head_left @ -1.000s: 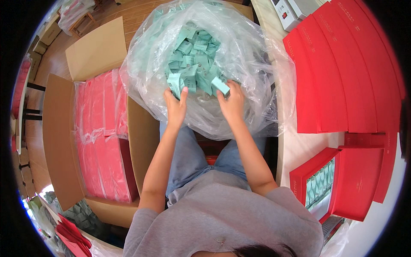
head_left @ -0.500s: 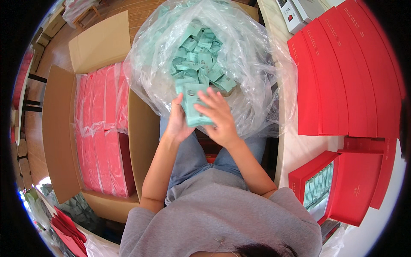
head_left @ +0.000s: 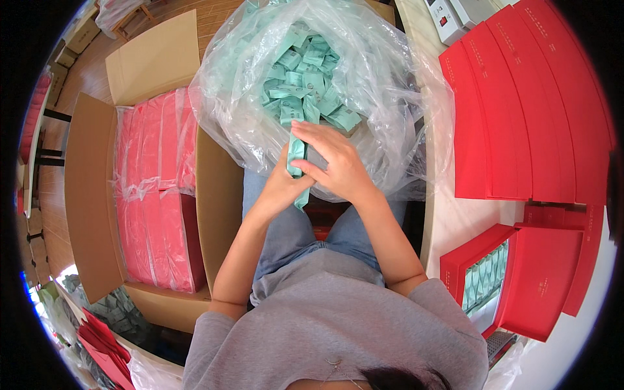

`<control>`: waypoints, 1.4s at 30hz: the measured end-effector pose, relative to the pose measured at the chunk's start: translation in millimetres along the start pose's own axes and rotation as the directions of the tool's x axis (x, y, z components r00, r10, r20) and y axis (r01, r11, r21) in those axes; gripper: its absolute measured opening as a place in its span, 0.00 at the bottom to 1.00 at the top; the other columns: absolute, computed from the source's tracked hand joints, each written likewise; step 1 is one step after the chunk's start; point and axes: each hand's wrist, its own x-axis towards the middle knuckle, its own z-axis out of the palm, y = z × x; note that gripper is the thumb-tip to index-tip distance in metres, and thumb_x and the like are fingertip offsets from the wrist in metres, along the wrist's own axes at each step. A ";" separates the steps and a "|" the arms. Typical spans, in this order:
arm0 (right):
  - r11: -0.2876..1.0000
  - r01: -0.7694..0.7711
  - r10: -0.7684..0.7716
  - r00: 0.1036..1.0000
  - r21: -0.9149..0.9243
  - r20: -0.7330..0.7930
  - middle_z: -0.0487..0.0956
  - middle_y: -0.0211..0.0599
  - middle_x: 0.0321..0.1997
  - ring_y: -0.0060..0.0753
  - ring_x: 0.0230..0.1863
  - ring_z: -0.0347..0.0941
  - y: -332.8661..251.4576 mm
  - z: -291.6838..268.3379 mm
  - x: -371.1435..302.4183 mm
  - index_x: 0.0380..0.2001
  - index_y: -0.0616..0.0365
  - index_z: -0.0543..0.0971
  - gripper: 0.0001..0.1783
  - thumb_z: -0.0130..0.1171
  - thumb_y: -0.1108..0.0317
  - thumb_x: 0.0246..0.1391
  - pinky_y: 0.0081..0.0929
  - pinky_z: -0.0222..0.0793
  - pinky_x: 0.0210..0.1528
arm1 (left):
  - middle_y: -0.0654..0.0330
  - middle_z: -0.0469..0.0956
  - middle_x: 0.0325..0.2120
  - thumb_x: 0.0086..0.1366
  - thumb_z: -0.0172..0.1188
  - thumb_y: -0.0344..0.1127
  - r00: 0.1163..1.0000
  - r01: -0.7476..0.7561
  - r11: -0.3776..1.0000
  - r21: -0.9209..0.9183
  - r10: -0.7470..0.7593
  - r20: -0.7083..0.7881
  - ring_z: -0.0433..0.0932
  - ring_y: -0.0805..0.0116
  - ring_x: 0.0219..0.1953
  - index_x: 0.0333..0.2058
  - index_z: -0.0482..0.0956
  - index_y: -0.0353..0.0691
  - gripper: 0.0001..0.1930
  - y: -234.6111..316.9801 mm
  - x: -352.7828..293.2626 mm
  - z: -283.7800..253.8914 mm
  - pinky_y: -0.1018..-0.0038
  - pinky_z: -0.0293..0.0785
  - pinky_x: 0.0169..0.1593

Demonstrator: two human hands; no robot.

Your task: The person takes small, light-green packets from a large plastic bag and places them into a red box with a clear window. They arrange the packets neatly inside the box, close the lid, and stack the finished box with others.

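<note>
Between my two hands, in front of my lap, a small stack of pale green sachets (head_left: 296, 156) stands on edge. My left hand (head_left: 281, 182) is closed round its lower left side. Fingers of my right hand (head_left: 338, 159) press along its top and right side, the thumb across it. How many sachets are in the stack I cannot tell. Just beyond my hands lies a large clear plastic bag (head_left: 383, 117), its mouth spread wide. Many loose green sachets (head_left: 312, 71) fill the bag's opening.
At left, an open cardboard box (head_left: 91, 201) holds plastic-wrapped red boxes (head_left: 153, 234). Tall red boxes (head_left: 520, 117) line the table (head_left: 455, 221) at right. Nearer stands an open red gift box (head_left: 546, 279) with a row of green sachets (head_left: 484, 276). A white device (head_left: 448, 23) is at the far right.
The stack has turned from showing its broad face to standing edge-on. My right hand's fingers, blurred over the stack before, now close against it.
</note>
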 end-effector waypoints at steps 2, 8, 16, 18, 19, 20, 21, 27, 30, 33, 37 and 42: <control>1.000 0.001 -0.002 1.000 -0.005 -0.018 0.77 0.41 0.52 0.44 0.54 0.73 -0.9 1.4 -1.9 0.48 0.61 0.77 0.25 0.67 0.70 0.44 0.35 0.68 0.55 | 0.53 0.66 0.52 0.53 0.59 0.31 1.000 -0.001 0.998 0.057 0.002 -0.008 0.67 0.67 0.53 0.63 0.51 0.33 0.40 -4.7 -1.2 -0.5 0.72 0.66 0.55; 0.997 -0.033 0.044 0.988 0.072 -0.147 0.81 0.39 0.44 0.41 0.45 0.77 1.9 15.1 -6.6 0.39 0.61 0.81 0.13 0.65 0.69 0.48 0.31 0.72 0.47 | 0.53 0.66 0.51 0.51 0.58 0.29 0.998 -0.049 0.996 0.073 0.051 -0.026 0.67 0.64 0.53 0.63 0.51 0.33 0.40 4.3 -4.7 4.0 0.71 0.64 0.57; 0.870 -0.290 0.377 0.912 0.399 -0.159 0.78 0.39 0.46 0.31 0.50 0.72 13.9 11.9 -8.9 0.47 0.57 0.77 0.16 0.59 0.64 0.56 0.26 0.70 0.45 | 0.53 0.71 0.47 0.54 0.55 0.33 0.980 0.132 0.908 -0.398 -0.060 0.190 0.72 0.69 0.49 0.56 0.62 0.36 0.30 -22.3 -3.7 -12.9 0.74 0.71 0.48; 0.762 -0.367 0.440 0.898 0.533 -0.011 0.73 0.40 0.53 0.34 0.56 0.68 12.5 15.1 -12.4 0.56 0.55 0.69 0.26 0.62 0.65 0.54 0.27 0.67 0.51 | 0.53 0.72 0.47 0.55 0.53 0.35 0.950 0.231 0.823 -0.519 -0.075 0.303 0.72 0.71 0.49 0.55 0.65 0.36 0.27 -17.2 -6.5 -21.4 0.74 0.72 0.46; 0.658 -0.434 0.498 0.864 0.615 0.076 0.73 0.40 0.53 0.34 0.56 0.68 9.2 18.8 -16.8 0.57 0.55 0.69 0.27 0.62 0.65 0.53 0.27 0.67 0.52 | 0.53 0.76 0.45 0.56 0.56 0.40 0.936 0.282 0.769 -0.574 -0.088 0.342 0.76 0.64 0.47 0.52 0.68 0.30 0.27 -5.9 -10.0 -21.1 0.69 0.71 0.51; 0.540 -0.496 0.543 0.823 0.680 0.168 0.73 0.40 0.53 0.34 0.56 0.69 8.5 22.6 -19.8 0.57 0.55 0.68 0.29 0.63 0.66 0.53 0.28 0.67 0.53 | 0.54 0.75 0.46 0.60 0.55 0.41 0.953 0.265 0.796 -0.544 -0.129 0.276 0.75 0.66 0.48 0.53 0.67 0.31 0.26 -1.6 -10.8 -16.4 0.71 0.71 0.51; 0.677 -0.378 0.457 0.888 0.632 0.042 0.72 0.43 0.54 0.34 0.55 0.70 14.1 27.8 -22.0 0.58 0.56 0.67 0.30 0.64 0.67 0.51 0.30 0.69 0.50 | 0.55 0.74 0.47 0.63 0.53 0.42 0.964 0.251 0.821 -0.512 -0.166 0.206 0.74 0.69 0.49 0.54 0.67 0.32 0.24 1.6 -10.4 -8.6 0.72 0.70 0.51; 0.838 -0.418 0.463 0.885 0.350 -0.052 0.70 0.44 0.56 0.38 0.54 0.69 -8.3 17.1 -16.7 0.57 0.57 0.67 0.28 0.60 0.63 0.55 0.32 0.67 0.49 | 0.58 0.73 0.48 0.70 0.48 0.50 0.985 -0.044 0.932 -0.360 -0.019 -0.172 0.71 0.74 0.49 0.56 0.66 0.31 0.27 -12.4 -3.3 -0.4 0.76 0.67 0.52; 0.895 -0.317 0.340 0.940 0.314 -0.019 0.69 0.44 0.59 0.41 0.58 0.66 -7.3 6.5 -12.9 0.60 0.57 0.66 0.27 0.56 0.62 0.58 0.33 0.63 0.56 | 0.60 0.74 0.44 0.71 0.46 0.51 0.981 0.022 0.922 -0.386 -0.094 -0.169 0.71 0.76 0.44 0.55 0.68 0.32 0.27 -14.3 -3.6 -0.8 0.78 0.68 0.48; 0.960 -0.156 0.171 0.984 0.232 -0.047 0.68 0.44 0.61 0.43 0.60 0.65 -0.7 0.1 -7.9 0.61 0.55 0.66 0.29 0.58 0.64 0.57 0.32 0.65 0.57 | 0.64 0.73 0.32 0.71 0.43 0.54 0.987 0.141 0.840 -0.523 -0.163 0.005 0.70 0.78 0.31 0.53 0.70 0.32 0.28 -18.1 -5.8 -5.6 0.81 0.68 0.36; 0.931 -0.215 0.213 0.976 0.294 0.041 0.71 0.44 0.59 0.41 0.56 0.69 -12.3 -1.8 -2.5 0.57 0.54 0.71 0.28 0.63 0.68 0.51 0.30 0.75 0.46 | 0.68 0.66 0.20 0.71 0.39 0.57 0.983 0.175 0.752 -0.636 -0.103 0.149 0.62 0.79 0.18 0.53 0.70 0.31 0.31 -7.3 -11.6 -2.6 0.82 0.61 0.22; 0.954 -0.204 0.204 0.979 0.220 0.022 0.77 0.38 0.53 0.38 0.52 0.74 -14.5 1.7 -5.3 0.52 0.55 0.76 0.21 0.61 0.73 0.52 0.29 0.74 0.45 | 0.68 0.65 0.19 0.71 0.37 0.59 0.990 0.132 0.823 -0.552 -0.135 0.036 0.62 0.78 0.17 0.47 0.72 0.34 0.30 -8.8 -13.4 1.9 0.82 0.60 0.20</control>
